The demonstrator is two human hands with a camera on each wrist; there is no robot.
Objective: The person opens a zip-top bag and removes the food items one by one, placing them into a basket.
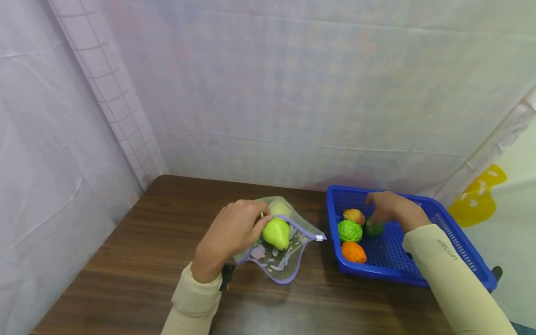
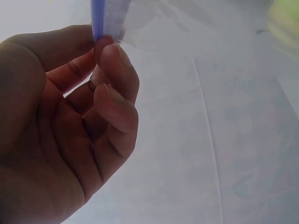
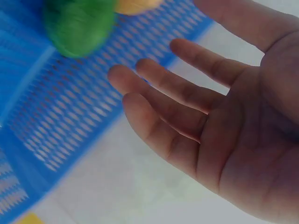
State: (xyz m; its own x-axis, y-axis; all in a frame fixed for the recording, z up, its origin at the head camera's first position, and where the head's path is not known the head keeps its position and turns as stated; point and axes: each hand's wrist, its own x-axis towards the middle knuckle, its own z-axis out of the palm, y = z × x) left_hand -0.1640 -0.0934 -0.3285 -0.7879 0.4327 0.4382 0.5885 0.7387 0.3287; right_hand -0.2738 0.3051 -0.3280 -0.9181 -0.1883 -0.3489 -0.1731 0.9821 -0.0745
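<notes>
My left hand (image 1: 234,228) pinches the purple edge of a clear zip bag (image 1: 320,237) between thumb and fingertips. A yellow-green pear (image 1: 276,234) lies at the bag's open mouth, and a paler round shape shows through the plastic behind it. In the left wrist view, the purple strip (image 2: 97,18) rises from between the fingertips. My right hand (image 1: 391,207) is inside a blue basket (image 1: 335,251), fingers spread above a dark green fruit or vegetable (image 1: 374,229). The right wrist view shows the fingers apart and the palm bare, with that green piece (image 3: 79,28) beyond the fingertips.
Along the basket's left side sit a yellow-red fruit (image 1: 354,216), a bumpy green one (image 1: 350,231) and an orange, ridged one (image 1: 353,252). Bag and basket stand on a dark wooden table (image 1: 167,232), with white cloth (image 1: 293,93) hanging behind.
</notes>
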